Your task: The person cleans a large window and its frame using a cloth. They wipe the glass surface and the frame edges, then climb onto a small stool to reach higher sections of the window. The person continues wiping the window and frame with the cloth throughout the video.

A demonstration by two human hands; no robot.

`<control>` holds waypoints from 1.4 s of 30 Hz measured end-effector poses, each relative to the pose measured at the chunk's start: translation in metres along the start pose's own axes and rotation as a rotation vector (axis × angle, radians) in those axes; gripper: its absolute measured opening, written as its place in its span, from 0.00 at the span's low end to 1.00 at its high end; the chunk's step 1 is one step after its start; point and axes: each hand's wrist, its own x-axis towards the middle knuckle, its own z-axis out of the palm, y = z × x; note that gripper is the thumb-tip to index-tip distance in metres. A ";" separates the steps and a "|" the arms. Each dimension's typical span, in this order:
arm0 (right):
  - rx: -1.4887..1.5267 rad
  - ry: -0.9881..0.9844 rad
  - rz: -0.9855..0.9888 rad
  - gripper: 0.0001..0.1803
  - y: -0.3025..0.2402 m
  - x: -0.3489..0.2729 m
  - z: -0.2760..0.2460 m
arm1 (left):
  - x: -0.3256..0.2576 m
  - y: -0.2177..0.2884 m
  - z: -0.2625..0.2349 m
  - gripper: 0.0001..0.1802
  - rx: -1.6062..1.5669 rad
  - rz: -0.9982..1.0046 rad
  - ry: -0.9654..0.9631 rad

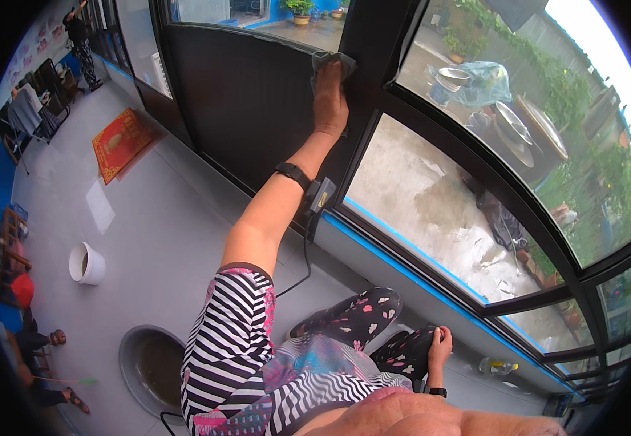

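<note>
My left hand [330,98] presses a grey cloth [328,62] flat against the dark window frame [362,109] high above me, while my right hand [440,347] rests curled on my knee [410,349], holding nothing, near the sill.

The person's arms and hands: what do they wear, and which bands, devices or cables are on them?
The left hand is bare; its wrist has a black band with a small grey box device, from which a black cable hangs. The upper arm has a short sleeve striped black and white with pink patches. The right hand is bare, with a black wristband.
</note>
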 end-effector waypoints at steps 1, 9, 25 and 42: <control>0.009 -0.001 -0.003 0.17 0.003 0.000 -0.001 | -0.001 -0.001 0.000 0.24 -0.016 -0.016 0.013; 0.072 0.034 -0.019 0.17 0.013 -0.009 -0.013 | -0.038 0.041 0.011 0.26 -0.103 -0.159 -0.040; 0.089 0.118 -0.014 0.16 0.022 -0.020 -0.026 | -0.120 0.204 0.062 0.41 -0.228 0.085 -0.285; -0.518 -0.025 -0.254 0.16 -0.032 -0.027 -0.030 | -0.180 0.364 0.103 0.40 -0.481 0.471 -0.632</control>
